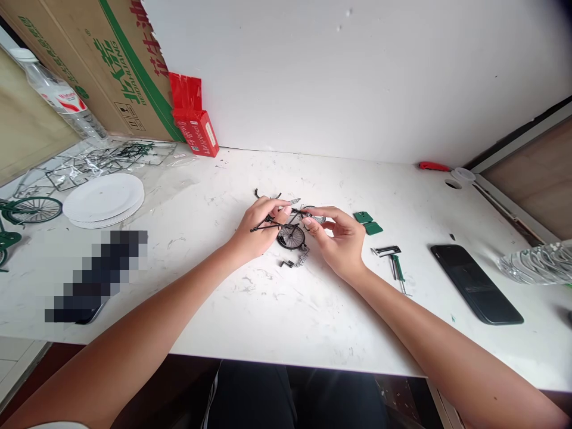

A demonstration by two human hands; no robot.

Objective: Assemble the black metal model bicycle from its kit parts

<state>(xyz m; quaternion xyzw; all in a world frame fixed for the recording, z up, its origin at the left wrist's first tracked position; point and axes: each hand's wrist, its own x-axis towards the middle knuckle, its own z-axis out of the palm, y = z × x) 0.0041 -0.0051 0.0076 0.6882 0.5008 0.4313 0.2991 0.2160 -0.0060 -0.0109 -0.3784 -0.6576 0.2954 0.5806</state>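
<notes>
A small black model bicycle lies over the white table, between both my hands. My left hand is closed on its thin black frame, thumb and fingers pinching the bars. My right hand pinches the same model from the right, fingertips at the frame near the spoked wheel. A short chain piece lies on the table just below the wheel. Black handlebars rest beyond my left hand.
Two green parts, a green-handled screwdriver and a metal tool lie right of my hands, then a black phone. White plates, empty part frames, a red box, a cardboard box and a green model bicycle sit left.
</notes>
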